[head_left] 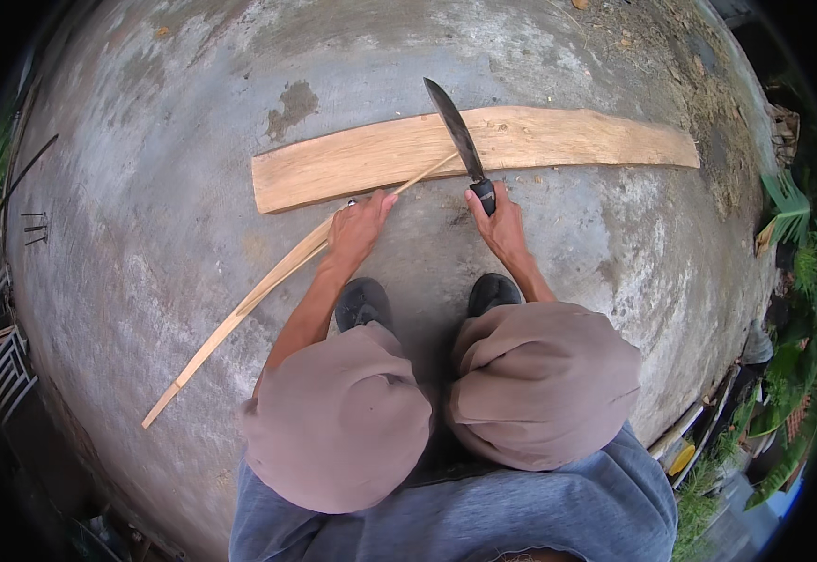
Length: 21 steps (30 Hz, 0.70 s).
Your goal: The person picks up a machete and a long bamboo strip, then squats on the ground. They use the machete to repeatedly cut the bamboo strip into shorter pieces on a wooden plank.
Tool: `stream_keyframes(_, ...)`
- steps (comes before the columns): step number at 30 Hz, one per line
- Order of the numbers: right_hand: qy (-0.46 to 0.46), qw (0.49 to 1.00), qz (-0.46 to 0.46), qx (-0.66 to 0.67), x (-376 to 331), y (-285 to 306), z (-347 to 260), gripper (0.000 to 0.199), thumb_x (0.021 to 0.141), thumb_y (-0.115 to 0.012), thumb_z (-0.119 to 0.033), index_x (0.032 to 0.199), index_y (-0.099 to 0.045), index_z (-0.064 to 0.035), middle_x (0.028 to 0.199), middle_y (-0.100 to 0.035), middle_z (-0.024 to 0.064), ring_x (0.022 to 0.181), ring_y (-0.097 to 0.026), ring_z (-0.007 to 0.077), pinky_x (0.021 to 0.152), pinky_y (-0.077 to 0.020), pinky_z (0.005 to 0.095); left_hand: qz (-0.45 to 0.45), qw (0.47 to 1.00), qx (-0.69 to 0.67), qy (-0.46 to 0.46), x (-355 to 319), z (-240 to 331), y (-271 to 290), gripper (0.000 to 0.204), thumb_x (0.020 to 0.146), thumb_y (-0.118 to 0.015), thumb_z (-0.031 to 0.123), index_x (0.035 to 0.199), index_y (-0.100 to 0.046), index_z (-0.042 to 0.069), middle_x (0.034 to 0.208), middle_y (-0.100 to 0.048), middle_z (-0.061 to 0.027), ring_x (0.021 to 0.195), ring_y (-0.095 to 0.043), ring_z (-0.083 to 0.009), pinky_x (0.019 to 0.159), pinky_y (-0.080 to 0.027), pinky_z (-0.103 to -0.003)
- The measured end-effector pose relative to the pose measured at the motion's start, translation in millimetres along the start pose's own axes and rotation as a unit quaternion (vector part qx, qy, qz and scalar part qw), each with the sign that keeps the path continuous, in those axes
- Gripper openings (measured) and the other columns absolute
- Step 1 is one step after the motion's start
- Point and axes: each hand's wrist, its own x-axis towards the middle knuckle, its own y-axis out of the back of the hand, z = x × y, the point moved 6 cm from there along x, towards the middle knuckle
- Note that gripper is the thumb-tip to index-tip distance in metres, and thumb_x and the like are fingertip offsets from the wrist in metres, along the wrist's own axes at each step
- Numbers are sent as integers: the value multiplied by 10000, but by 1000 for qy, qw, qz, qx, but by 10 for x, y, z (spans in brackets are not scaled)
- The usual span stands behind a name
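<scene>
My left hand is closed around a bundle of thin, pale split strips, which look like bamboo. Their long ends trail down to the left over the concrete. One narrow strip end reaches up to the right from my fingers, onto a long wooden plank. My right hand grips the black handle of a large knife. Its dark blade crosses the plank and points away from me, beside the tip of the strip. The plank lies flat, left to right, ahead of my feet.
Below the plank are my dark shoes and bent knees. Weathered concrete floor surrounds me, with dirt at the far right. Green plants line the right edge; a thin dark rod and a pale slatted rack stand at the left.
</scene>
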Motion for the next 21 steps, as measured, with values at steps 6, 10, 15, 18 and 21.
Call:
stream_keyframes(6,-22,998,-15,-48,-127,123,108,356,1003,-670,-355,1061,-580,-15,773,-679,245,735,-693,443,645,-513,474,101,994,17,-43,-75,162,-21,421,1042,-530,471,1012,-601,57,880,-688,-131,722,-703,-316,620,-556,-422)
stream_keyframes(10,-14,996,-20,-88,-255,63,267,359,1012,-660,-361,1055,-571,-16,784,-671,250,750,-683,453,666,-510,468,141,989,6,-44,-147,77,-68,451,1022,-549,497,1082,-608,54,939,-671,-148,744,-703,-332,706,-567,-447)
stream_keyframes(15,-12,996,-13,-83,-251,33,268,348,1019,-658,-342,1061,-571,-8,773,-627,241,689,-621,379,656,-491,449,141,989,-23,-35,-156,15,-177,453,1010,-568,498,1112,-613,59,962,-665,-154,793,-703,-333,739,-560,-449)
stream_keyframes(18,3,997,-2,-74,-252,15,281,344,1019,-661,-338,1064,-573,-9,775,-621,236,680,-600,365,658,-489,442,127,991,-36,-35,-143,18,-161,453,1006,-569,502,1109,-612,63,966,-668,-151,792,-701,-340,746,-561,-455)
stream_keyframes(21,5,997,3,-71,-269,14,256,336,1015,-666,-335,1066,-577,-14,772,-629,230,688,-615,364,663,-494,439,112,993,-38,-26,-140,1,-159,448,1005,-564,508,1101,-613,73,974,-675,-155,803,-704,-342,755,-560,-460)
